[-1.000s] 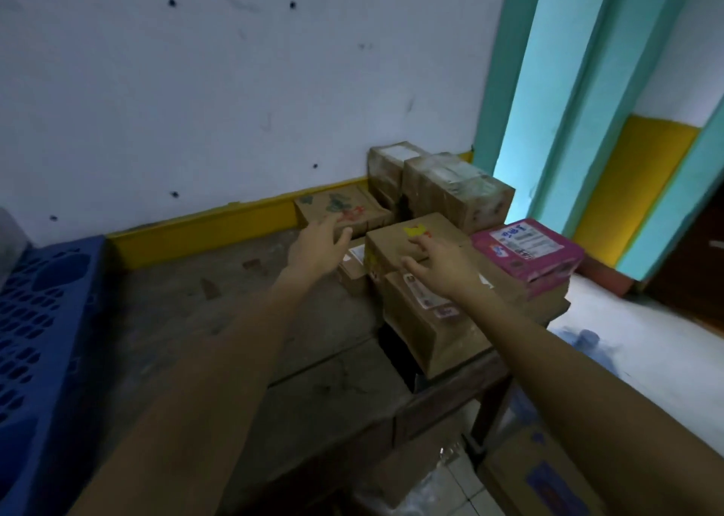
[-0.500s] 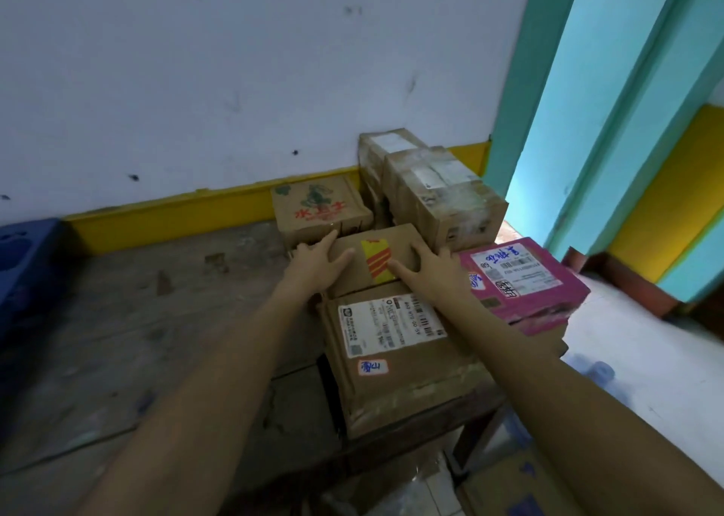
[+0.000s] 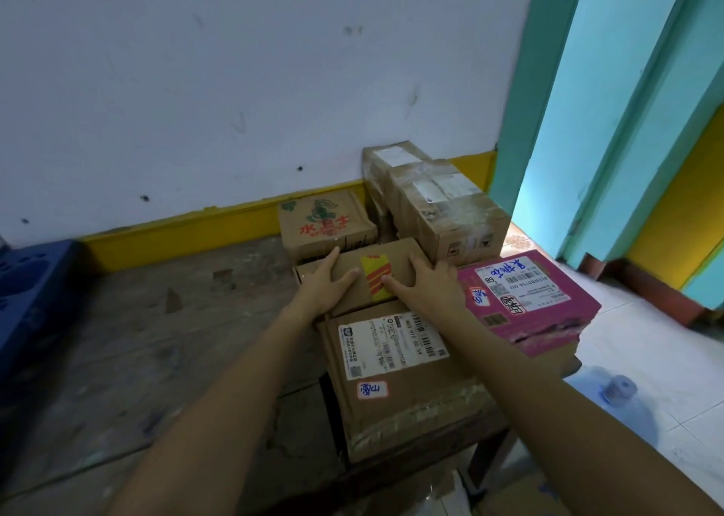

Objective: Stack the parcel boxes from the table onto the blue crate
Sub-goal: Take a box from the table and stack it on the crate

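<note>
Head view, only one available.

Both hands are on the small brown sticker box point(image 3: 395, 255), the one with a yellow-red sticker on its top face. The left hand point(image 3: 325, 286) grasps its left edge: thumb laid on the top, fingers down the left side. The right hand point(image 3: 429, 290) grasps the right edge: thumb on the sticker, fingers over the far right corner. The box is clamped between the two. Can't tell whether it's lifted off what's under it.

The sticker box sits at the far end of the bigger labelled box point(image 3: 395, 394), overlapping its far edge. The labelled box is at the near right corner of the desk point(image 3: 156, 339), with its white shipping label face up and a small handwritten tag nearer the front.

The pink box point(image 3: 548, 319) is just right of both, label up, with brown cardboard showing beneath it at the desk's right edge. The printed box point(image 3: 325, 221), green and red print on top, is just beyond the sticker box, against the yellow strip of the wall point(image 3: 235, 84). Two taped boxes point(image 3: 442, 206) stand in the far right corner, one behind the other, taller than the rest.

The blue crate point(image 3: 31, 280) is at the far left, well apart from all the boxes, only partly in frame.

On the floor right of the desk, a clear bottle point(image 3: 619, 388) lies on white tiles. The teal door frame point(image 3: 548, 84) is far right.
</note>
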